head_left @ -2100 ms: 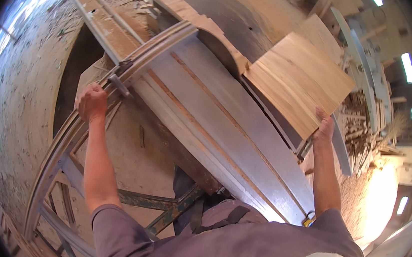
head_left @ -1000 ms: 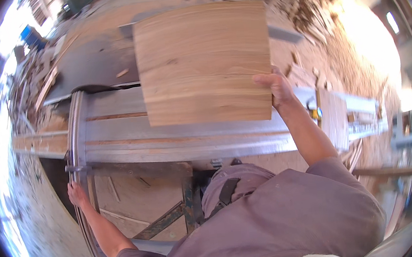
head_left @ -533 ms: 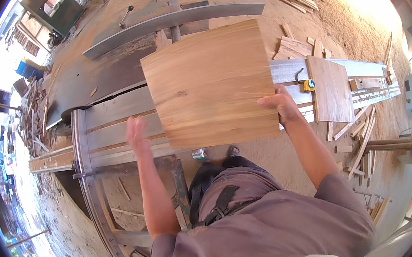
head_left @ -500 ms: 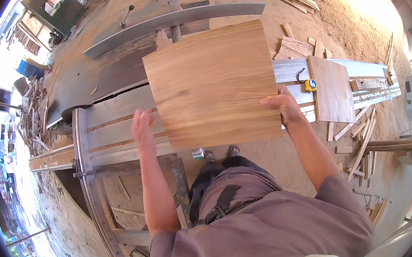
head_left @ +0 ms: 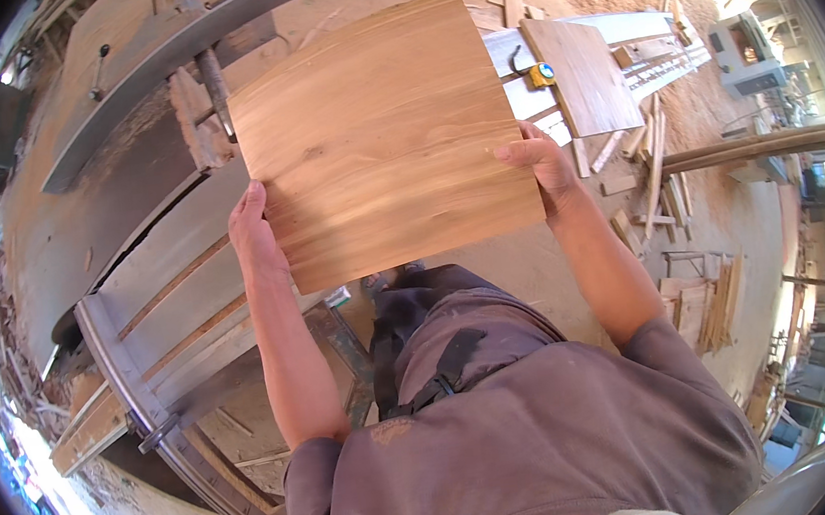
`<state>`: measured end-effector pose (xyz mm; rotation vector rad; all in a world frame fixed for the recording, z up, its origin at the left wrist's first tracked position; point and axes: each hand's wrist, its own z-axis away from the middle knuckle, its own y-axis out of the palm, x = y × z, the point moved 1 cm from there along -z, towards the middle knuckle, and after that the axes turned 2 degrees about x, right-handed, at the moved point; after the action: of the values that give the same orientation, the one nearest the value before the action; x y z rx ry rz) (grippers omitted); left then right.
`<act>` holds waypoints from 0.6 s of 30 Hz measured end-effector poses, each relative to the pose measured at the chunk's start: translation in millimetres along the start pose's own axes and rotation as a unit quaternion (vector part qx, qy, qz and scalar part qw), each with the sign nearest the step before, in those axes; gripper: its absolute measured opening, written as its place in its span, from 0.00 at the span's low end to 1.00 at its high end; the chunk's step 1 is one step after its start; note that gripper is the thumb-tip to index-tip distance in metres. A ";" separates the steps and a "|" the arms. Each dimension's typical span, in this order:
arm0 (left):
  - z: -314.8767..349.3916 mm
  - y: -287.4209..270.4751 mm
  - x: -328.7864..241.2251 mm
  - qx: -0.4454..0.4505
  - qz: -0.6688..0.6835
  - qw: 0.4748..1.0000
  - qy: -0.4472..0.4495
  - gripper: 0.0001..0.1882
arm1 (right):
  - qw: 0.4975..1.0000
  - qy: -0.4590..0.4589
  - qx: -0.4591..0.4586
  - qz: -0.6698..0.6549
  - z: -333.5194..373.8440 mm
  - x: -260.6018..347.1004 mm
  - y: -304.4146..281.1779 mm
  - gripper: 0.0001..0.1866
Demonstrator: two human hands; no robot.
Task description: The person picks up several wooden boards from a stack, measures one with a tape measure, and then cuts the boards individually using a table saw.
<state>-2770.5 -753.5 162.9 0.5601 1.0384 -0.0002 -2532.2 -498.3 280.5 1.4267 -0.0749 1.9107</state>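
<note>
We recorded 1 principal change: the left hand (head_left: 257, 236), which had been raised clear of the work with its fingers spread, had come to the left edge of the wooden board (head_left: 385, 140). In the earliest view, that hand had been on the curved metal rail (head_left: 120, 359).

Condition of the fingers: we found the right hand (head_left: 549, 171) closed on the right edge of the board, thumb flat on the upper face; its other fingers were hidden behind the panel. The left hand gripped the opposite edge, its fingers partly concealed, so we could not tell how far they reached beneath.

Position of the board: it was held above and in front of the metal table (head_left: 169, 283), broad face toward the camera, slightly tilted. We judged that 2 points of support gave steadier control of its angle than the right hand alone.

Surroundings: a 2nd board (head_left: 583, 79) lay across the table's far right section, with a yellow tape measure (head_left: 541, 74) just beside its left edge.
</note>
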 end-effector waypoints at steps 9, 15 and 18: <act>-12.1 34.7 39.1 -0.015 0.009 1.000 0.001 0.16 | 0.997 -0.056 0.031 -0.041 17.3 15.2 -37.8 0.39; -6.8 92.0 79.5 -0.028 0.012 0.999 -0.010 0.14 | 0.989 -0.116 0.064 -0.072 30.2 37.6 -88.7 0.47; -2.4 115.4 104.8 -0.021 -0.020 1.000 -0.003 0.15 | 0.987 -0.129 0.055 -0.077 38.9 53.5 -114.3 0.47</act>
<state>-2688.0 -626.0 127.3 0.5010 1.0413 -0.0166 -2440.2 -405.3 298.9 1.6984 0.0172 1.6192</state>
